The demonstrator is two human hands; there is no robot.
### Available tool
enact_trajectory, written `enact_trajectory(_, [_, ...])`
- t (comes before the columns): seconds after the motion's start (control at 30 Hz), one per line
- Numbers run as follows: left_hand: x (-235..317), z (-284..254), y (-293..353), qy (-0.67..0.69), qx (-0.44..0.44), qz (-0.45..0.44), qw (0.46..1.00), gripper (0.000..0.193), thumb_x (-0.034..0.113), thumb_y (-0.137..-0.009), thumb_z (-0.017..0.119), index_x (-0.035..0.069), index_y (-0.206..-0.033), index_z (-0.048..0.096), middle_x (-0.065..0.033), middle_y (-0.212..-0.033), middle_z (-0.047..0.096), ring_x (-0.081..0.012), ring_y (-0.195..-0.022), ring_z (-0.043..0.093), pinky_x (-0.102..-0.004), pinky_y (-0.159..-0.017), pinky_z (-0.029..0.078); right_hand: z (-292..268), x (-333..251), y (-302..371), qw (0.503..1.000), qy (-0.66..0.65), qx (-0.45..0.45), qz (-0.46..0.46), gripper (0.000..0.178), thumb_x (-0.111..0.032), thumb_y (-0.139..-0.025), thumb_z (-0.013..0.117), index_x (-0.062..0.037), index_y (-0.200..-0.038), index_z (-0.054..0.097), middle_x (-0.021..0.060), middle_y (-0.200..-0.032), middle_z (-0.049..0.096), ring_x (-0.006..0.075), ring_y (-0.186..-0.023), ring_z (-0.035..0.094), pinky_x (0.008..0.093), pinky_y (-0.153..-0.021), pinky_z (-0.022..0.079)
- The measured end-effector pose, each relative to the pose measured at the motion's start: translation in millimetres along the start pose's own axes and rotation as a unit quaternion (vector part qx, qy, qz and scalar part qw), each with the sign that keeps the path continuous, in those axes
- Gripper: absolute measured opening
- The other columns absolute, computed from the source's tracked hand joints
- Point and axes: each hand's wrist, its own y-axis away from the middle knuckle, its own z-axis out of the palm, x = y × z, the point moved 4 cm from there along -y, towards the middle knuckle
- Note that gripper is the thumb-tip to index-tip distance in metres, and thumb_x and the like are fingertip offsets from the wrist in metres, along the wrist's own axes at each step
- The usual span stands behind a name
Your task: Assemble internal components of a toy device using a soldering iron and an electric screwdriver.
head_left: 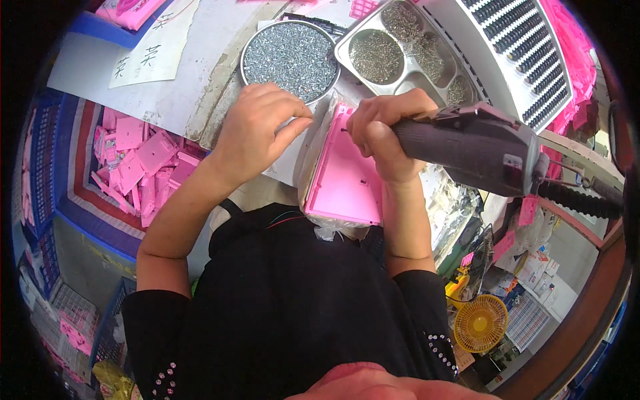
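Note:
My right hand (390, 130) is wrapped round a dark grey electric screwdriver (470, 150), which lies almost level with its cord end to the right. Its front end is hidden by my fingers, above the upper part of a pink plastic panel (347, 183). The panel rests on a pad wrapped in clear plastic close to my body. My left hand (270, 127) is curled beside the panel, at the near rim of a round tray of silver screws (244, 61). Thumb and forefinger tips come close together there; what they hold, if anything, cannot be made out.
A metal tray (343, 52) with compartments of small screws stands beyond the panel. Right of it is a white box (460, 27) with rows of black parts. At left, a bin (80, 167) contains pink plastic pieces. A yellow basket (480, 323) sits lower right.

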Motion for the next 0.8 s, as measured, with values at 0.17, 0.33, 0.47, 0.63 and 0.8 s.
enact_trajectory(0.17, [15.5, 7.6, 3.9, -0.009, 0.000, 0.042, 0.999, 0.013, 0.005, -0.082, 0.078, 0.004, -0.093, 0.070, -0.0074, -0.094, 0.072, -0.0267, -0.087, 0.066, -0.0405, -0.082, 0.046, 0.5, -0.6, 1.3, 0.998, 0.011, -0.050, -0.022, 0.021, -0.008, -0.095, 0.070, -0.0014, -0.101, 0.052, 0.0060, -0.062, 0.053, 0.0140, -0.050, 0.051, 0.0316, -0.047, 0.043])
enact_trajectory(0.33, [24.9, 13.3, 7.3, -0.009, 0.025, 0.068, 0.997, 0.019, 0.006, -0.079, 0.081, 0.006, -0.095, 0.071, -0.0051, -0.093, 0.072, -0.0251, -0.084, 0.065, -0.0396, -0.082, 0.044, 1.9, -30.6, -11.1, 0.982, -0.157, -0.047, -0.095, 0.039, -0.019, -0.100, 0.063, -0.0003, -0.131, 0.048, -0.0006, -0.061, 0.048, 0.0133, -0.048, 0.046, 0.0316, -0.047, 0.041])
enact_trajectory(0.47, [33.7, 12.7, 7.5, 0.018, 0.032, 0.078, 0.996, 0.020, 0.006, -0.077, 0.081, 0.007, -0.095, 0.070, -0.0041, -0.092, 0.071, -0.0243, -0.082, 0.064, -0.0396, -0.082, 0.043, 16.0, -49.0, -3.0, 0.969, -0.234, -0.018, -0.072, 0.036, -0.016, -0.095, 0.073, 0.0006, -0.115, 0.049, 0.0017, -0.064, 0.051, 0.0123, -0.054, 0.048, 0.0319, -0.055, 0.045])
enact_trajectory(0.63, [38.8, 12.0, 10.7, 0.002, 0.031, 0.096, 0.995, 0.019, 0.010, -0.078, 0.082, 0.008, -0.092, 0.070, -0.0022, -0.090, 0.070, -0.0227, -0.082, 0.063, -0.0393, -0.085, 0.042, 18.4, -47.7, 6.3, 0.973, -0.226, -0.004, -0.046, 0.034, -0.014, -0.094, 0.073, -0.0006, -0.113, 0.049, 0.0025, -0.066, 0.052, 0.0132, -0.056, 0.050, 0.0320, -0.056, 0.046])
enact_trajectory(0.8, [41.8, 11.6, 12.3, 0.009, 0.009, 0.130, 0.991, 0.019, 0.021, -0.079, 0.083, 0.011, -0.088, 0.070, -0.0010, -0.087, 0.070, -0.0230, -0.083, 0.064, -0.0387, -0.094, 0.041, 19.8, -52.2, 15.2, 0.971, -0.237, -0.008, -0.022, 0.033, -0.013, -0.093, 0.074, -0.0004, -0.113, 0.050, 0.0037, -0.068, 0.056, 0.0142, -0.059, 0.055, 0.0320, -0.060, 0.050])
